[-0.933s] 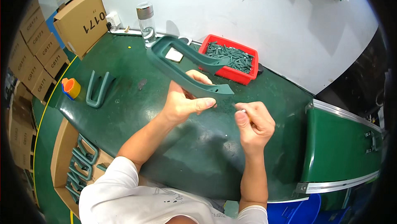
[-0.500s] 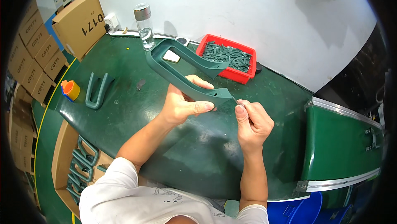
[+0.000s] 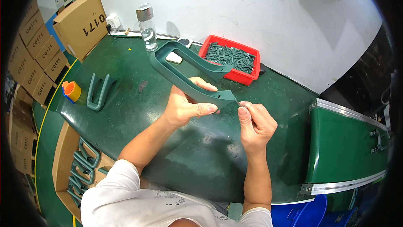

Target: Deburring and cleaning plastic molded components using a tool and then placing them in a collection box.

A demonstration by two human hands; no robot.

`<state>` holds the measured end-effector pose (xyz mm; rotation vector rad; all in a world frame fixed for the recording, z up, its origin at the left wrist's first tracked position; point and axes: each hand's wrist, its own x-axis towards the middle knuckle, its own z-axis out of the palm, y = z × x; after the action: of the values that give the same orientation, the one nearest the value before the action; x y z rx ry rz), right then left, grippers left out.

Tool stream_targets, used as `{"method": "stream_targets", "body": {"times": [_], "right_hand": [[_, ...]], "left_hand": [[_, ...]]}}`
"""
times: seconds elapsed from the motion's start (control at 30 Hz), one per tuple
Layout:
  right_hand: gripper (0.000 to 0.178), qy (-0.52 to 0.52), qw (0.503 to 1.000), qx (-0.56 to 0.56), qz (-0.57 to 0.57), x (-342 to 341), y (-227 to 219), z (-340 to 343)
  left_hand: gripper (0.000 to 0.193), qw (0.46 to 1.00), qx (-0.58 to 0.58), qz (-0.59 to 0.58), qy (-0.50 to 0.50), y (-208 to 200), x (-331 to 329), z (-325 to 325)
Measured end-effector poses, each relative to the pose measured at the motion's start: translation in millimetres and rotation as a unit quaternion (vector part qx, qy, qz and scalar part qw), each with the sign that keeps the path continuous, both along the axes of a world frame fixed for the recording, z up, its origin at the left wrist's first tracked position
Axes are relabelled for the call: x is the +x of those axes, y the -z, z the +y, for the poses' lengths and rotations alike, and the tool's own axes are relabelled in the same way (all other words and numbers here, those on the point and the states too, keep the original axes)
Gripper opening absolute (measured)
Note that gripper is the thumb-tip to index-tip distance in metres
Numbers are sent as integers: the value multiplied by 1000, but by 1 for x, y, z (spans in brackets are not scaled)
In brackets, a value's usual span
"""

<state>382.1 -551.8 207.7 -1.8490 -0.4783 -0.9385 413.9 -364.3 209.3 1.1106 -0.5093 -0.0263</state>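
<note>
My left hand (image 3: 184, 105) is closed round one arm of a green U-shaped plastic handle (image 3: 172, 72), which is held up over the table with its bend toward the far left. Its near arm ends in a flared tip with a small hole. At that tip, my right hand (image 3: 257, 124) pinches a thin, blade-like sliver (image 3: 238, 103) between thumb and fingers; most of it is hidden, so its exact kind cannot be made out. Behind the handle's other arm stands a red tray (image 3: 256, 55) heaped with small green plastic pieces (image 3: 231, 57).
Another green handle (image 3: 97, 97) lies at left beside an orange-and-blue tape roll (image 3: 72, 92). A glass bottle (image 3: 147, 34) stands at the back. At lower left, a carton (image 3: 62, 172) holds several handles. A green conveyor (image 3: 344, 147) borders the right side.
Both hands keep nearly the same place and grip. The handle has dipped very slightly, and the right hand has shifted a touch to the left.
</note>
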Motion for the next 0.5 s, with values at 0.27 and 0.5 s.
{"method": "stream_targets", "body": {"times": [0.27,0.5], "right_hand": [[29,64,992,68,81,14,10,-16],[19,36,991,97,89,11,8,-16]], "left_hand": [[35,982,31,-136,127,7,0,3],[37,977,61,-169,113,12,5,4]]}}
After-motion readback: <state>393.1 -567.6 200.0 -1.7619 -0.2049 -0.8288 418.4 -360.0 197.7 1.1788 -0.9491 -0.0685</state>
